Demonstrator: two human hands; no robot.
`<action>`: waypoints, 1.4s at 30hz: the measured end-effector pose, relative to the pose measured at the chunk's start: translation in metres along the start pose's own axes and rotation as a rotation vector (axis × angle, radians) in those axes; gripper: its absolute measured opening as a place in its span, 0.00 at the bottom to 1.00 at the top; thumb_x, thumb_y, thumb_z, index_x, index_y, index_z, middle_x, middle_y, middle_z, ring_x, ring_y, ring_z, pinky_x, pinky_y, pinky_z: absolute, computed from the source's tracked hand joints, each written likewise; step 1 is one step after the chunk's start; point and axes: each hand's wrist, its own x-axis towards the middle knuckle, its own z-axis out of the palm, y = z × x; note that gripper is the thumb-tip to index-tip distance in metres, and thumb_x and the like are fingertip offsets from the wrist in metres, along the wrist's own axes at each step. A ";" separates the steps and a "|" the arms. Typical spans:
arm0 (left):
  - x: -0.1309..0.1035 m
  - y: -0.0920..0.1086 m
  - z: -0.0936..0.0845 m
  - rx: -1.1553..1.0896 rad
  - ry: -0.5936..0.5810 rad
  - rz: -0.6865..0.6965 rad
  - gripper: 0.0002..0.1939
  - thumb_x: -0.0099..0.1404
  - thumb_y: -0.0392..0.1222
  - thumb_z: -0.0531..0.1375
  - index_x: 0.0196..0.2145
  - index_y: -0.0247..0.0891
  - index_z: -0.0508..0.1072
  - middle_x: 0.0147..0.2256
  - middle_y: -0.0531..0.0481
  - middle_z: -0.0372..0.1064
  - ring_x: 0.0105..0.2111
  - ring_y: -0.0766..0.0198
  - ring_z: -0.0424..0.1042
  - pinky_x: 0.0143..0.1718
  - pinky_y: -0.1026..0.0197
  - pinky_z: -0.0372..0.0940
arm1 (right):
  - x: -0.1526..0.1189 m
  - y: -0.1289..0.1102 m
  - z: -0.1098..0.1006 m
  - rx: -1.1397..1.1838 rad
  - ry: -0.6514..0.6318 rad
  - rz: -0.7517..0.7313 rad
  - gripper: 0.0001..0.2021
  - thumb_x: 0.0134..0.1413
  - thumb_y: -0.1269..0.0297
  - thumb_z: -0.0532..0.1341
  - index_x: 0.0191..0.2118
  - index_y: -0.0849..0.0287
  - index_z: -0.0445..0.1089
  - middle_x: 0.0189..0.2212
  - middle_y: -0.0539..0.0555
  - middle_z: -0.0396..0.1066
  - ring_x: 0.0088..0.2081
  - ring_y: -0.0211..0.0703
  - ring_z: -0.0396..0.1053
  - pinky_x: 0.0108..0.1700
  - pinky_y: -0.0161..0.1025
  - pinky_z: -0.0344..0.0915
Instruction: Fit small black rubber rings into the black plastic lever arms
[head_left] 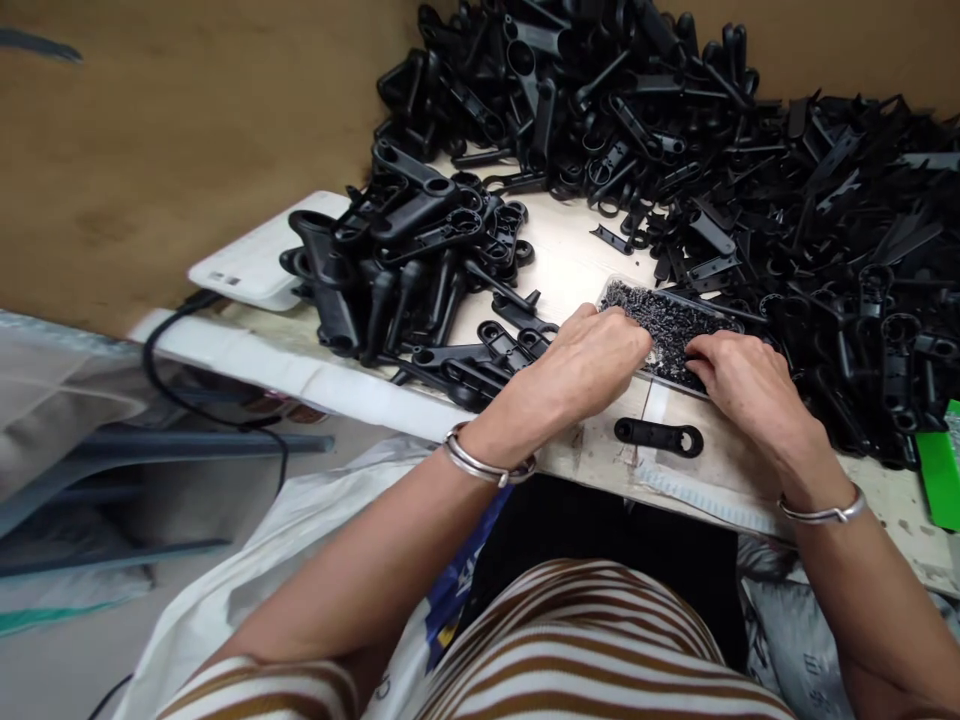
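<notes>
A shallow clear tray (606,284) full of tiny dark parts lies on the table. Over its left end is my left hand (600,352), fingers curled down and fingertips hidden behind the knuckles. At the tray's right end my right hand (739,372) has thumb and index finger pressed together among the small parts; anything pinched there is too small to name. Just in front of the tray, a single black plastic arm piece (658,436) with a ring at its right end lies flat, touched by neither hand.
Large heaps of black plastic parts (540,110) cover the back and right of the table (559,245). More black pieces (405,270) are stacked left, beside a white flat device (255,255) with a cable. A green object (939,480) sits at the right edge.
</notes>
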 end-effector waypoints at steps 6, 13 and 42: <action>0.015 0.000 -0.008 0.023 -0.080 -0.059 0.15 0.61 0.24 0.52 0.29 0.35 0.76 0.27 0.46 0.74 0.32 0.59 0.73 0.35 0.60 0.59 | 0.000 0.001 0.000 0.033 0.030 -0.002 0.10 0.60 0.68 0.55 0.31 0.55 0.73 0.30 0.53 0.75 0.30 0.43 0.70 0.26 0.38 0.51; 0.024 0.002 -0.014 0.007 -0.159 -0.041 0.15 0.63 0.24 0.52 0.30 0.35 0.76 0.27 0.45 0.74 0.32 0.59 0.74 0.36 0.59 0.59 | -0.014 0.011 -0.001 0.457 0.210 0.011 0.08 0.57 0.68 0.59 0.37 0.55 0.77 0.32 0.52 0.78 0.33 0.45 0.74 0.36 0.41 0.66; -0.022 0.035 0.010 -1.842 0.190 -0.389 0.06 0.53 0.29 0.64 0.30 0.31 0.74 0.26 0.51 0.75 0.26 0.70 0.73 0.29 0.68 0.67 | -0.060 -0.031 0.005 1.825 0.146 0.417 0.07 0.46 0.64 0.70 0.33 0.59 0.75 0.28 0.51 0.76 0.22 0.31 0.68 0.24 0.30 0.68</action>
